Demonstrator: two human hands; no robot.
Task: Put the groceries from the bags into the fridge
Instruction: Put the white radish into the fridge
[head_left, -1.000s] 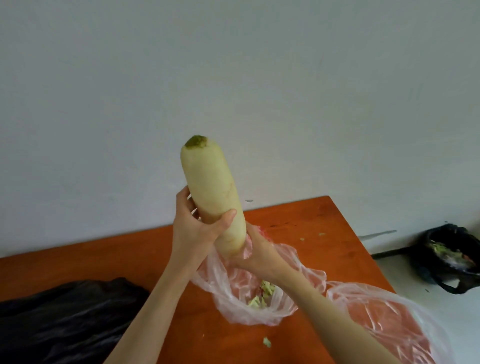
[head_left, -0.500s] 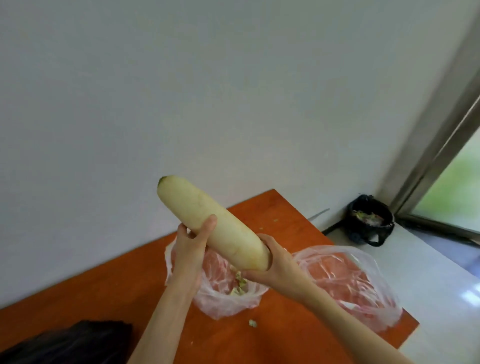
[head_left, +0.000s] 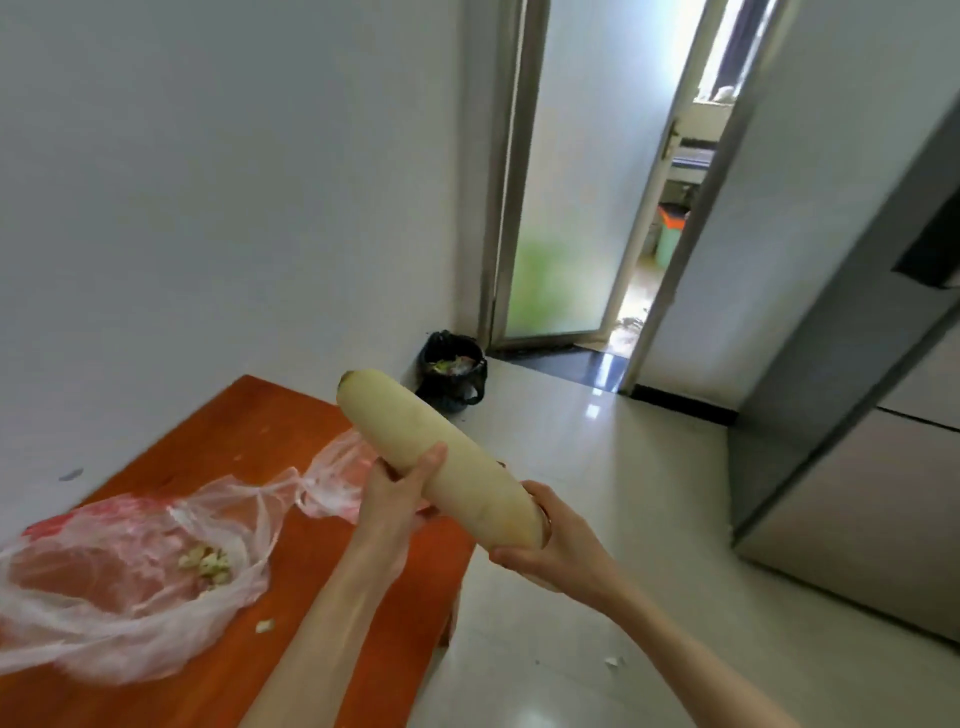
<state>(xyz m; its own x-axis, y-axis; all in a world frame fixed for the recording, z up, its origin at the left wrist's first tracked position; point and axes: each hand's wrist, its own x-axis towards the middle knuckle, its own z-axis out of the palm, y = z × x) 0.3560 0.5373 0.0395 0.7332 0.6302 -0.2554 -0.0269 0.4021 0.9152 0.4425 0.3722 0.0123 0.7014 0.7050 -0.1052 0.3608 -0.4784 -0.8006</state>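
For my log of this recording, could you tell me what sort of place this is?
Probably a home dining or kitchen area: a steel fridge, an orange table with plastic grocery bags, a lined waste bin.

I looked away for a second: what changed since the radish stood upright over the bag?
The radish tipped from upright to slanting and was carried right, clear of the plastic bag and past the table edge, toward the fridge. Unchanged: left hand grips its middle, right hand its lower end.

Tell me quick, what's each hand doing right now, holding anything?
Left hand: closed around the middle of the white radish.
Right hand: closed on the radish's near end, supporting it from below.
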